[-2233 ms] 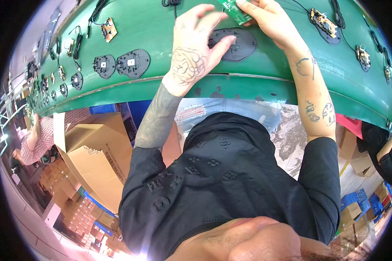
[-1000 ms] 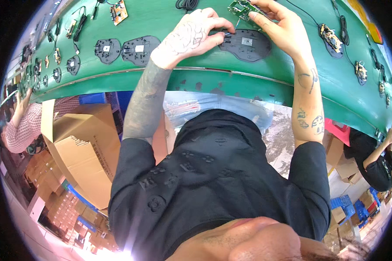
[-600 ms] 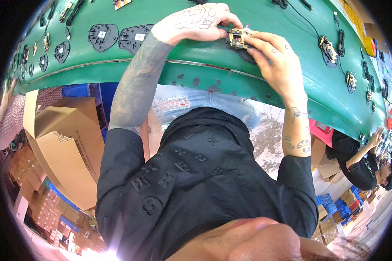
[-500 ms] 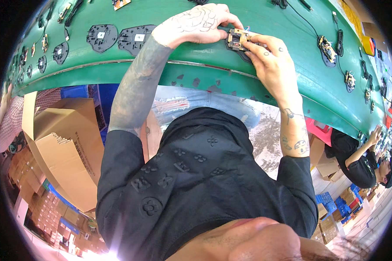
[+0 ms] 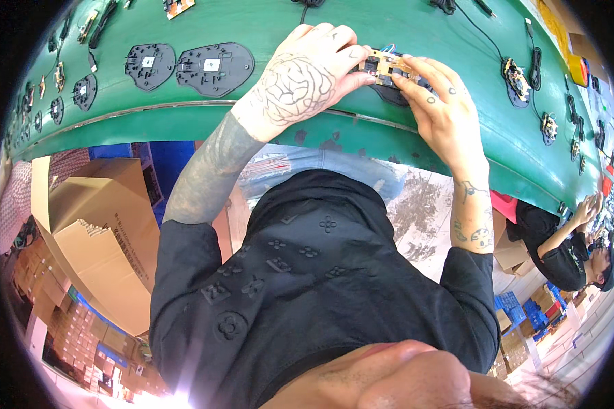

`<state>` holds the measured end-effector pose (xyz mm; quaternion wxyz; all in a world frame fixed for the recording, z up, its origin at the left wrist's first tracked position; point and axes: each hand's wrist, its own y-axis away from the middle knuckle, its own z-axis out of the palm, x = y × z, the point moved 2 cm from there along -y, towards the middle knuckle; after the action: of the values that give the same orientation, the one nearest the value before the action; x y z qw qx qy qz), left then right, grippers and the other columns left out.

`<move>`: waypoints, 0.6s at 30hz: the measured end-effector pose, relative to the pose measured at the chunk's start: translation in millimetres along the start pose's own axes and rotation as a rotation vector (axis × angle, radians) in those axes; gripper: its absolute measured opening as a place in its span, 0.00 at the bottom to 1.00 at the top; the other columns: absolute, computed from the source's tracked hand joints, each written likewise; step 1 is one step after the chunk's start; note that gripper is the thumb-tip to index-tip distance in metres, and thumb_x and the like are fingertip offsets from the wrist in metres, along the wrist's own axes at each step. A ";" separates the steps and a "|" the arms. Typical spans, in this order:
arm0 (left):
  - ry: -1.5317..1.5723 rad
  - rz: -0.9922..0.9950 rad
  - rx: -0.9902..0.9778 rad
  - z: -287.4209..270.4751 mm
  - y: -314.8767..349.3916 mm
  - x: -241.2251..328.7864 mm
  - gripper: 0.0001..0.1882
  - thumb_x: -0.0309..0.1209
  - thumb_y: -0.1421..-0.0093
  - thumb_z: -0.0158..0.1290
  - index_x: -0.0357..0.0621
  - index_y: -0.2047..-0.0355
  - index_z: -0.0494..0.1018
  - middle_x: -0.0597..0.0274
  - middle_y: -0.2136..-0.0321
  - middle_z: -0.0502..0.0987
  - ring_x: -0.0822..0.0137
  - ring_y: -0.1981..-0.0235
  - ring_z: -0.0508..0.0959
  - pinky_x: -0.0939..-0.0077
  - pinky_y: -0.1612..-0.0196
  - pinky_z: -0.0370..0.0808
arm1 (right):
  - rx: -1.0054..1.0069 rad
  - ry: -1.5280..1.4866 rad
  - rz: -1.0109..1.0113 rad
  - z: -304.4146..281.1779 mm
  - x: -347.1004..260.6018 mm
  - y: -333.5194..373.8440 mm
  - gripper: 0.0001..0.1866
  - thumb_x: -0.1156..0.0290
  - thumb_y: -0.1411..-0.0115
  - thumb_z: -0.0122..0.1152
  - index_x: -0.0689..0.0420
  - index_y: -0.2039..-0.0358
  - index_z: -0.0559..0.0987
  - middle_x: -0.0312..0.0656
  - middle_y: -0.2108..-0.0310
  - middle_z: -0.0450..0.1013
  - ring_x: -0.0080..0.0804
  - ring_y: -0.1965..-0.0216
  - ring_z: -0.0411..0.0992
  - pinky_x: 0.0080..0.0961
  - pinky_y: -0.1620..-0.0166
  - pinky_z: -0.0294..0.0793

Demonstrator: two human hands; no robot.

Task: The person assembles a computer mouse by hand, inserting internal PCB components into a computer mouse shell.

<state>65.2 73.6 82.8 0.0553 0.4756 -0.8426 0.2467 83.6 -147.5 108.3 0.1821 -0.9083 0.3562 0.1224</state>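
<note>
Tan rectangular circuit board (image 5: 387, 68) over black rounded plastic base (image 5: 392, 95), seating unclear; our left hand (image 5: 314, 71) and right hand (image 5: 443, 95) pinch the board; left of that base, two matching bases (image 5: 218, 80) lack boards.

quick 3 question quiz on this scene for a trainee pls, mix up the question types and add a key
1. What do the left hand and the right hand both grip?
a) a coiled cable
b) a circuit board
c) a roll of tape

2. True or false: the two black base plates lying just left of the left hand each bear a pale square.

3. Fill in the blank: the work surface under the plates is ____ in colour.

Key: 1 b; 2 true; 3 green.
</note>
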 end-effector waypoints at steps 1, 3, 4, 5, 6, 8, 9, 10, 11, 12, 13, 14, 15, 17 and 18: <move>0.001 0.000 -0.003 -1.1 -1.0 3.1 0.18 0.45 0.41 0.61 0.50 0.56 0.78 0.66 0.63 0.74 0.63 0.61 0.76 0.69 0.57 0.71 | -0.009 0.032 -0.030 0.5 3.7 1.8 0.16 0.77 0.45 0.64 0.49 0.55 0.83 0.37 0.49 0.78 0.37 0.47 0.75 0.34 0.46 0.77; -0.016 -0.025 -0.015 1.0 -2.0 4.5 0.18 0.47 0.42 0.61 0.51 0.57 0.78 0.66 0.64 0.74 0.64 0.62 0.75 0.69 0.58 0.70 | -0.038 0.061 -0.047 3.6 11.6 3.5 0.17 0.77 0.46 0.64 0.48 0.55 0.83 0.36 0.48 0.78 0.36 0.46 0.75 0.34 0.46 0.76; -0.006 -0.028 -0.021 2.6 -3.1 3.0 0.18 0.47 0.42 0.61 0.51 0.57 0.78 0.66 0.64 0.74 0.64 0.62 0.75 0.69 0.58 0.70 | -0.052 0.079 -0.072 5.2 14.6 3.9 0.18 0.76 0.47 0.64 0.47 0.55 0.83 0.36 0.47 0.78 0.36 0.46 0.75 0.34 0.46 0.76; -0.023 -0.022 -0.024 1.4 -3.2 5.6 0.18 0.47 0.43 0.61 0.51 0.57 0.78 0.67 0.64 0.74 0.64 0.62 0.75 0.69 0.58 0.70 | -0.058 0.097 -0.090 4.9 13.7 7.7 0.19 0.76 0.47 0.63 0.46 0.55 0.83 0.35 0.47 0.78 0.35 0.46 0.75 0.34 0.46 0.76; -0.040 -0.016 -0.026 0.4 -2.6 8.2 0.18 0.47 0.43 0.61 0.51 0.58 0.78 0.67 0.63 0.73 0.65 0.62 0.75 0.69 0.59 0.70 | -0.061 0.094 -0.076 4.5 14.1 8.7 0.19 0.76 0.47 0.63 0.46 0.55 0.83 0.35 0.47 0.78 0.35 0.46 0.75 0.34 0.46 0.76; -0.047 -0.013 -0.026 0.9 1.0 9.6 0.18 0.47 0.43 0.61 0.51 0.58 0.78 0.67 0.64 0.73 0.65 0.62 0.76 0.69 0.59 0.70 | -0.098 0.107 -0.125 3.7 17.4 4.7 0.18 0.75 0.47 0.62 0.44 0.55 0.83 0.35 0.47 0.78 0.34 0.46 0.75 0.34 0.46 0.77; -0.062 -0.016 -0.016 1.5 0.9 8.7 0.18 0.47 0.43 0.61 0.51 0.58 0.78 0.67 0.64 0.73 0.65 0.61 0.76 0.68 0.59 0.70 | -0.090 0.136 -0.142 5.6 17.6 6.1 0.19 0.75 0.46 0.62 0.43 0.53 0.83 0.34 0.48 0.78 0.34 0.46 0.75 0.33 0.47 0.77; -0.057 -0.009 -0.014 2.2 -0.7 7.2 0.18 0.47 0.43 0.61 0.51 0.58 0.78 0.67 0.64 0.73 0.65 0.61 0.76 0.68 0.59 0.70 | -0.090 0.143 -0.135 6.2 20.7 6.3 0.19 0.75 0.46 0.62 0.43 0.53 0.83 0.34 0.48 0.78 0.34 0.46 0.75 0.33 0.47 0.77; -0.048 -0.011 -0.005 1.1 -2.2 6.0 0.17 0.48 0.43 0.61 0.51 0.61 0.78 0.67 0.65 0.73 0.65 0.61 0.75 0.68 0.59 0.70 | -0.072 0.125 -0.147 7.0 22.9 6.3 0.19 0.75 0.46 0.62 0.43 0.53 0.82 0.34 0.47 0.78 0.33 0.46 0.75 0.33 0.47 0.77; -0.039 -0.013 0.004 1.2 -3.2 5.7 0.16 0.48 0.43 0.61 0.51 0.63 0.78 0.68 0.66 0.72 0.66 0.61 0.75 0.68 0.58 0.69 | -0.054 0.106 -0.158 7.7 24.4 7.0 0.20 0.74 0.45 0.62 0.43 0.52 0.82 0.33 0.47 0.78 0.33 0.46 0.75 0.32 0.47 0.77; 0.023 -0.038 0.039 3.7 -1.9 6.1 0.19 0.50 0.44 0.62 0.51 0.61 0.79 0.68 0.64 0.74 0.66 0.60 0.76 0.68 0.57 0.70 | -0.055 0.108 -0.154 8.7 25.2 9.2 0.20 0.74 0.45 0.62 0.43 0.52 0.82 0.33 0.47 0.78 0.33 0.46 0.75 0.32 0.47 0.77; 0.025 -0.034 0.041 0.4 -7.0 5.6 0.19 0.50 0.44 0.62 0.51 0.61 0.79 0.68 0.64 0.74 0.66 0.60 0.76 0.68 0.57 0.70 | -0.054 0.109 -0.155 10.5 27.8 10.6 0.21 0.74 0.45 0.62 0.43 0.51 0.82 0.33 0.46 0.78 0.34 0.45 0.75 0.32 0.46 0.77; 0.123 -0.048 -0.043 -2.7 -13.6 2.5 0.18 0.43 0.44 0.61 0.47 0.58 0.77 0.60 0.63 0.73 0.59 0.60 0.75 0.65 0.55 0.70 | -0.053 0.108 -0.155 12.1 30.8 11.6 0.21 0.74 0.45 0.62 0.42 0.50 0.82 0.33 0.46 0.77 0.34 0.45 0.75 0.32 0.45 0.77; 0.227 -0.065 -0.137 -4.9 -22.0 1.3 0.19 0.37 0.44 0.61 0.44 0.54 0.75 0.53 0.63 0.73 0.52 0.59 0.74 0.62 0.54 0.70 | -0.047 0.082 -0.169 10.8 36.5 11.7 0.22 0.74 0.44 0.62 0.42 0.49 0.81 0.33 0.46 0.77 0.34 0.45 0.75 0.33 0.45 0.76; 0.231 -0.042 -0.119 -3.3 -24.7 1.5 0.20 0.39 0.44 0.62 0.45 0.54 0.74 0.53 0.62 0.72 0.53 0.59 0.73 0.61 0.54 0.69 | -0.040 0.052 -0.187 8.7 37.4 11.8 0.23 0.74 0.44 0.62 0.42 0.48 0.81 0.33 0.46 0.77 0.35 0.45 0.75 0.33 0.44 0.76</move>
<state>84.4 63.4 95.2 0.1852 0.4575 -0.8335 0.2484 101.4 -174.5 84.4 0.1653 -0.9439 0.2718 0.0885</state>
